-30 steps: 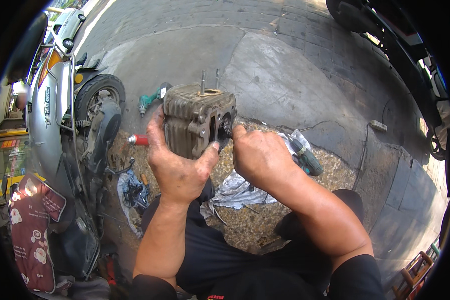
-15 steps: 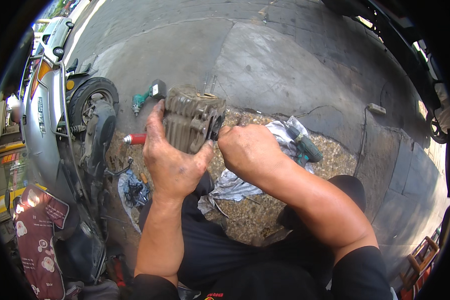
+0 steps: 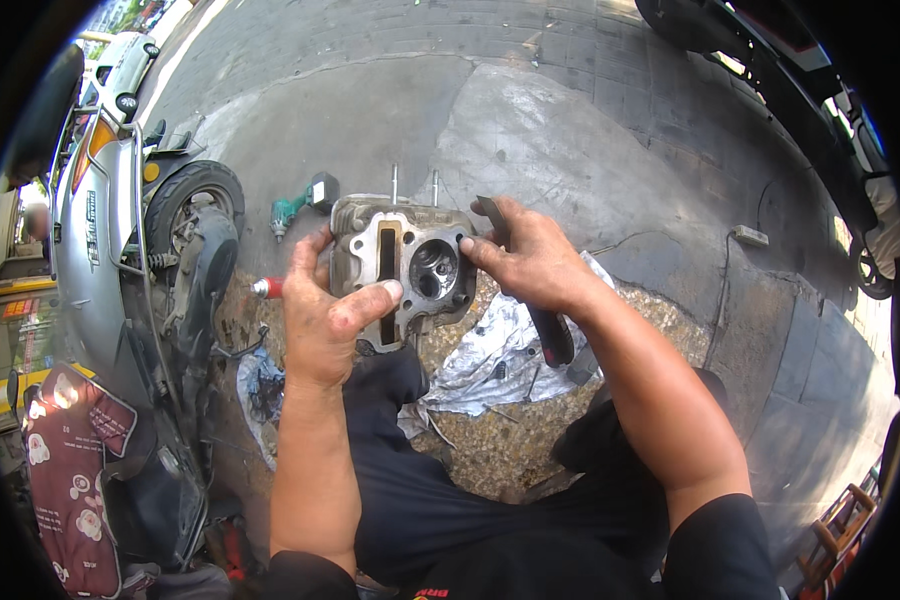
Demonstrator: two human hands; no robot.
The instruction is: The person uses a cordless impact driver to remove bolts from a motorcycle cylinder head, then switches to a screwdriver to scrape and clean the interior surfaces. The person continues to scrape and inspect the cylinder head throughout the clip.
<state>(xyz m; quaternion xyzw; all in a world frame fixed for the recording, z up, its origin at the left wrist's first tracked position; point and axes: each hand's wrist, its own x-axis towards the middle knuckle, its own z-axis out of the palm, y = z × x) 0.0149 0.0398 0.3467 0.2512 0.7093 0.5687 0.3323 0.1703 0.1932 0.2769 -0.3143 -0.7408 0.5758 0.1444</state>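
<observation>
In front of me my left hand (image 3: 325,320) grips an engine cylinder head (image 3: 365,245) by its left side, thumb pressed on the flat face. That face is turned up toward me, showing the round combustion chamber (image 3: 433,268) and a long slot beside it. Two studs (image 3: 394,186) stick out from the far side. My right hand (image 3: 530,255) is closed around a long, dark, flat tool (image 3: 550,335), whose exact kind I cannot make out. Its thumb reaches the right edge of the cylinder head.
A green cordless power tool (image 3: 288,212) and a red can (image 3: 267,288) lie on the ground left of the cylinder head. A dirty white cloth (image 3: 495,350) lies beneath my hands. A scooter (image 3: 120,230) stands at the left, another vehicle (image 3: 770,70) at the upper right.
The cylinder head has turned so its flat face, seen edge-on before, now faces me. My right hand has shifted up and right, and the dark flat tool in it has come into view.
</observation>
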